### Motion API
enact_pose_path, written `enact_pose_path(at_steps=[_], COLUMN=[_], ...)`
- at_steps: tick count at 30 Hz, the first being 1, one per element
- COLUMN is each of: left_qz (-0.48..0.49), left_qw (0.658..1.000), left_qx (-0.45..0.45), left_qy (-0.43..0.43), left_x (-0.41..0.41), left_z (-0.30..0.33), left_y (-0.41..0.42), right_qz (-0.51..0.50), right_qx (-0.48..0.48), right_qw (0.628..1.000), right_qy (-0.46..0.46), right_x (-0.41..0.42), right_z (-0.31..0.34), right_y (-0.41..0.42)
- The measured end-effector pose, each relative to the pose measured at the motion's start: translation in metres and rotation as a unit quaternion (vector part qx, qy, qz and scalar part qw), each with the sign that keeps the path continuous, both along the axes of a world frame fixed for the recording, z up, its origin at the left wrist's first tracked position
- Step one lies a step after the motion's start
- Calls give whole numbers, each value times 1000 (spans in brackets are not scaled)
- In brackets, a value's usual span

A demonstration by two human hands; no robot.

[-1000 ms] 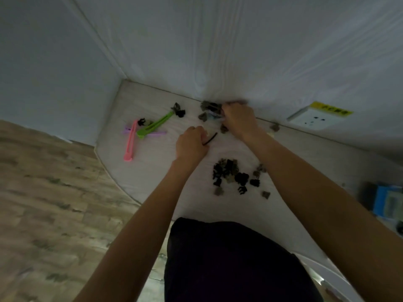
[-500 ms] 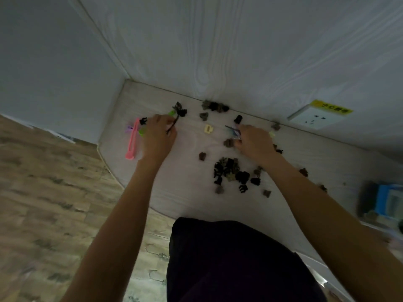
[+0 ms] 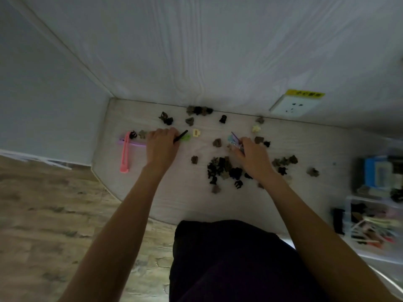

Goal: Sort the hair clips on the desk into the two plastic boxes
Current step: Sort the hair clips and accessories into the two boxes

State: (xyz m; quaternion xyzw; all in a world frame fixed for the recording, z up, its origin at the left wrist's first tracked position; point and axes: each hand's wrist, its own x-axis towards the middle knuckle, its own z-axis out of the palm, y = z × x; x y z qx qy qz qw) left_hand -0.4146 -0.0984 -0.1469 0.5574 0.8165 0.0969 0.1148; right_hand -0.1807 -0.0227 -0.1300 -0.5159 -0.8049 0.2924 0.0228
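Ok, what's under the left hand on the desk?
A green clip and a purple clip stick out either side of the left hand, which pinches a black clip. Their middles are hidden.

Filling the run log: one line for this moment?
left hand: holds black clip | right hand: holds purple clip | pink clip: on desk

You're in a home room: pale wood-grain desk (image 3: 135, 192), white wall socket (image 3: 293, 106) beyond your fingers, wood-look plank floor (image 3: 43, 214).
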Motion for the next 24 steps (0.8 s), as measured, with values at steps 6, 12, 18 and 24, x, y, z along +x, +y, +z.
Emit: enact_pose_path(at_steps=[6, 12, 18, 24], left_qz=[-43, -108, -272, -309], left_qw=[986, 949, 913, 909], left_qx=[112, 128, 95, 102], left_qy=[-118, -268, -287, -261], left_x=[45, 148, 277, 383], left_z=[21, 50, 56, 62], left_y=[-7, -4, 5, 3], right_qz=[-111, -260, -267, -116], right_qx=[-52, -24, 23, -3], right_qw=[989, 959, 963, 992], right_qy=[77, 107, -41, -42], right_x=[61, 189, 319, 358], right_z=[23, 67, 83, 57], right_y=[-27, -72, -90, -60])
